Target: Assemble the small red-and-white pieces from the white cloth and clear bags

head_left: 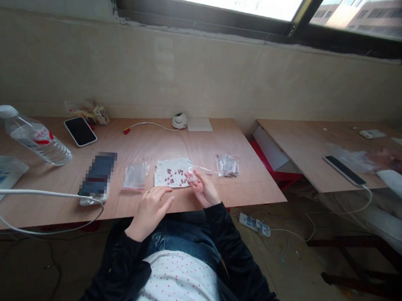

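Note:
A white sheet [172,172] with several small red pieces on it lies near the front edge of the wooden table [146,142]. My left hand [151,207] rests at the table's edge just below the sheet, fingers loosely curled, holding nothing I can see. My right hand [201,187] is at the sheet's right end, fingers pinched on a small clear zip bag [199,170]. An empty clear zip bag [135,175] lies left of the sheet. A filled pile of small bags [226,164] lies to the right.
A water bottle [36,136] lies at the left, a phone [80,131] behind it, a blurred device [98,174] with a white cable [39,194] near the edge. A small camera [179,120] sits at the back. A second table [325,150] at the right holds another phone [344,170].

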Motion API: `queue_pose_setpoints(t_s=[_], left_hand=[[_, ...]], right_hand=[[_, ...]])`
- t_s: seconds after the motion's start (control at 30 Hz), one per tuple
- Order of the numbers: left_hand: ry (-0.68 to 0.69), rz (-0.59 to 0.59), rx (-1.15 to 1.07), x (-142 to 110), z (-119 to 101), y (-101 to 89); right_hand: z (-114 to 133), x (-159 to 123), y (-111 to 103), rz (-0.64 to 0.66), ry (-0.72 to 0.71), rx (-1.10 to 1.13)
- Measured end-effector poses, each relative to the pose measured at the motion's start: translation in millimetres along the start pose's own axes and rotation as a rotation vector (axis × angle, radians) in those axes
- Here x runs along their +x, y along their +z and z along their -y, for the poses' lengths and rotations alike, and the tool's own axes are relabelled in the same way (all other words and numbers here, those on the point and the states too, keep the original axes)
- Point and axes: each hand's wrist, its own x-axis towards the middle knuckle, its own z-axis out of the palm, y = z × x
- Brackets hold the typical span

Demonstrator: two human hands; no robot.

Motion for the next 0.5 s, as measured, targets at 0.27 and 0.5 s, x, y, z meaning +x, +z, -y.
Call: queue_pose_setpoints(t_s=[0.27,0.5], left_hand=[[0.055,0.053,0.139,4.7,15.3,32.4],[0.051,0.110,0.144,1.4,17.8,35.1]], right_hand=[[-37.5,45.7,-7.9,-0.268,-0.464,-0.661],[-52.3,41.0,-8.2,-0.184,-0.574,-0.802]])
